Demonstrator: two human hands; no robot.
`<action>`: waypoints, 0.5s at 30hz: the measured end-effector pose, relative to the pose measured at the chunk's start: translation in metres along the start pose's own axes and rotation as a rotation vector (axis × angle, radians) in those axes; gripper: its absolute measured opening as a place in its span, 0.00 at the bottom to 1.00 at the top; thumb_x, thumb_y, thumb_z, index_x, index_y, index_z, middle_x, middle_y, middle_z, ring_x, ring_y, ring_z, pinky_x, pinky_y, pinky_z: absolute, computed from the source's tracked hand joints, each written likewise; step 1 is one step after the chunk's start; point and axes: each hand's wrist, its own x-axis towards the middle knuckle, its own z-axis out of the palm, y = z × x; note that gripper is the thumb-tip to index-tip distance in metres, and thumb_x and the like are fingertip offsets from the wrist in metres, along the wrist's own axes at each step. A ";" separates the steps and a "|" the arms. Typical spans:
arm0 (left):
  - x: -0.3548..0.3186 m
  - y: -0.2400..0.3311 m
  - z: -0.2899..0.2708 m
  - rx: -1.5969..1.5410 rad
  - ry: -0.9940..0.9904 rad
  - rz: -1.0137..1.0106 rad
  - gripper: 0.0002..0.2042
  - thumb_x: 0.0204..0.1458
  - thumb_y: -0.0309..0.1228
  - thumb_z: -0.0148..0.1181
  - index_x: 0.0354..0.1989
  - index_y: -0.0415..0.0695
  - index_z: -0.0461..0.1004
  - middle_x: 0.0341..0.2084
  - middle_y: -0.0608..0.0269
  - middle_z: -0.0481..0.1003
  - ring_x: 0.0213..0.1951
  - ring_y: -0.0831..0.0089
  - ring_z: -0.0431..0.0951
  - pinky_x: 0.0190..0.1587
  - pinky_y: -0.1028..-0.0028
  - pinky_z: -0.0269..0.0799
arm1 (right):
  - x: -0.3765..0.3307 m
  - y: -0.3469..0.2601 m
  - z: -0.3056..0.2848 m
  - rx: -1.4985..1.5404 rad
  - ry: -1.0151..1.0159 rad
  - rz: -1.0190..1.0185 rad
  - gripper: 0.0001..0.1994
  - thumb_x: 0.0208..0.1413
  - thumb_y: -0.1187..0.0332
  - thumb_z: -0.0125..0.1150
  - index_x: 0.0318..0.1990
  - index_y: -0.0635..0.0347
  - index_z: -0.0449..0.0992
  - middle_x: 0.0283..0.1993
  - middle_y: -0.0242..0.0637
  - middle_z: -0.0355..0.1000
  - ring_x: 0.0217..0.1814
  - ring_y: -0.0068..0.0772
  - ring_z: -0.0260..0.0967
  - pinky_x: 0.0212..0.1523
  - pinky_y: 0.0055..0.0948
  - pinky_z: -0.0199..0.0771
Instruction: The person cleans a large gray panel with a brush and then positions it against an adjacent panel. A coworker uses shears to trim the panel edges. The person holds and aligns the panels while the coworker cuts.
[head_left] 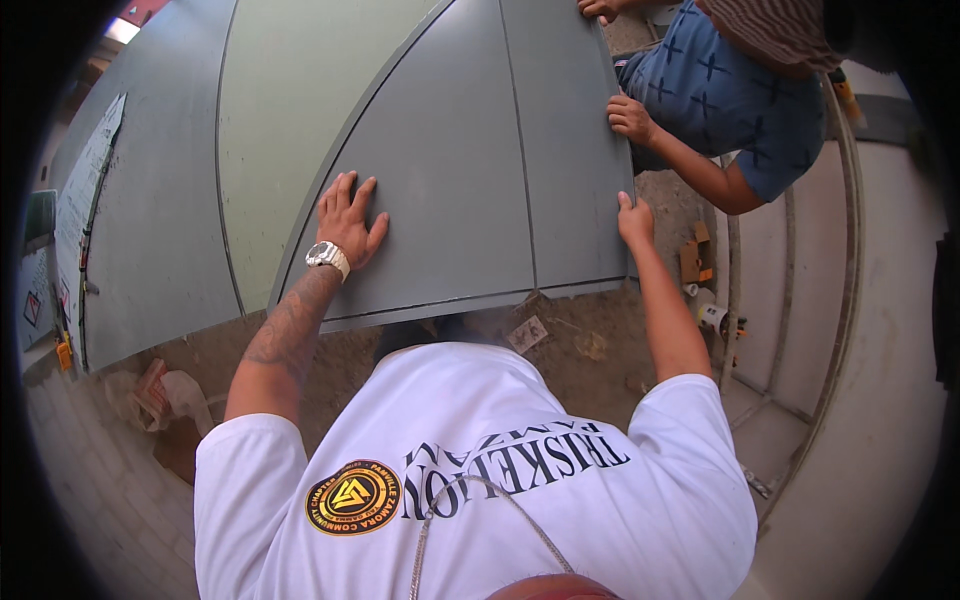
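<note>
1. Left hand [347,222]: we see its fingers spread wide and laid flat, palm down, on the face of the grey panel [470,170]; nothing is gripped. A silver wristwatch [328,257] sits at the wrist, and the forearm below bears a tattoo.
2. Right hand [634,220]: its fingers curl narrowly over the panel's right edge. The fingertips pass behind that edge, so we cannot tell how far they wrap.
3. The grey panel stands tilted in front of us, its lower edge near the sandy ground [590,345]. A thin seam runs down its face; the top runs out of the picture.
4. A co-worker's hand [630,118] grips the same right edge, higher up and apart from our right hand. A second co-worker's hand at the top rim is cut off. The co-worker wears a blue patterned shirt [735,95].
5. Behind the panel leans a pale green sheet [290,110], partly covered by it.
6. Our white shirt [480,480] hides the panel's lower middle and the ground beneath.
7. Small litter lies on the ground: a cardboard scrap [696,255] and a can-like object [715,316], too small to identify.
</note>
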 end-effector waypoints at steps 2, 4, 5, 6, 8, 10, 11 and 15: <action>0.001 -0.001 -0.001 0.004 0.002 0.001 0.35 0.61 0.47 0.60 0.76 0.52 0.63 0.76 0.46 0.58 0.79 0.46 0.53 0.80 0.48 0.47 | 0.002 0.000 0.002 -0.004 0.003 -0.003 0.27 0.71 0.48 0.58 0.53 0.70 0.82 0.55 0.66 0.79 0.61 0.70 0.76 0.62 0.54 0.75; 0.000 0.000 0.001 -0.001 -0.005 -0.008 0.35 0.61 0.47 0.60 0.76 0.52 0.63 0.76 0.47 0.58 0.79 0.47 0.53 0.80 0.48 0.47 | 0.003 -0.001 0.002 0.030 0.003 -0.002 0.28 0.71 0.48 0.58 0.53 0.71 0.82 0.55 0.67 0.79 0.61 0.70 0.76 0.62 0.55 0.75; 0.000 0.000 0.001 -0.004 -0.012 -0.008 0.35 0.61 0.47 0.60 0.76 0.52 0.63 0.76 0.47 0.58 0.79 0.47 0.53 0.80 0.48 0.46 | 0.000 0.000 0.003 0.047 0.003 0.004 0.28 0.71 0.48 0.58 0.53 0.71 0.82 0.55 0.67 0.79 0.61 0.70 0.76 0.62 0.55 0.75; 0.000 -0.001 0.000 -0.002 -0.011 -0.008 0.35 0.61 0.47 0.60 0.76 0.53 0.63 0.76 0.47 0.58 0.79 0.47 0.53 0.80 0.48 0.46 | 0.000 0.001 0.005 0.034 0.018 -0.007 0.28 0.71 0.47 0.58 0.53 0.71 0.82 0.55 0.67 0.79 0.61 0.70 0.76 0.62 0.55 0.75; 0.000 -0.001 0.000 -0.004 -0.010 -0.009 0.34 0.61 0.47 0.60 0.76 0.53 0.63 0.76 0.47 0.57 0.79 0.47 0.53 0.80 0.48 0.46 | 0.002 0.003 0.006 0.001 0.048 -0.027 0.28 0.71 0.47 0.58 0.53 0.71 0.82 0.55 0.67 0.79 0.61 0.70 0.76 0.63 0.55 0.74; 0.001 -0.001 0.000 -0.007 -0.007 -0.002 0.35 0.61 0.48 0.60 0.76 0.53 0.63 0.76 0.47 0.57 0.79 0.47 0.53 0.80 0.48 0.46 | 0.005 0.008 0.006 -0.025 0.045 -0.029 0.28 0.71 0.47 0.58 0.53 0.71 0.82 0.55 0.66 0.79 0.61 0.70 0.76 0.63 0.55 0.74; 0.001 -0.002 0.000 -0.006 -0.004 -0.002 0.35 0.61 0.48 0.60 0.76 0.53 0.63 0.76 0.47 0.57 0.79 0.47 0.52 0.80 0.48 0.45 | 0.005 0.006 0.006 -0.036 0.041 -0.034 0.28 0.71 0.47 0.58 0.52 0.71 0.82 0.55 0.66 0.79 0.61 0.70 0.76 0.63 0.55 0.74; -0.001 -0.003 0.003 0.001 0.005 0.001 0.34 0.61 0.47 0.61 0.76 0.53 0.63 0.76 0.47 0.58 0.80 0.47 0.52 0.80 0.48 0.45 | 0.001 0.001 0.003 -0.052 0.025 -0.003 0.30 0.70 0.45 0.58 0.52 0.71 0.83 0.55 0.66 0.79 0.61 0.70 0.76 0.63 0.55 0.74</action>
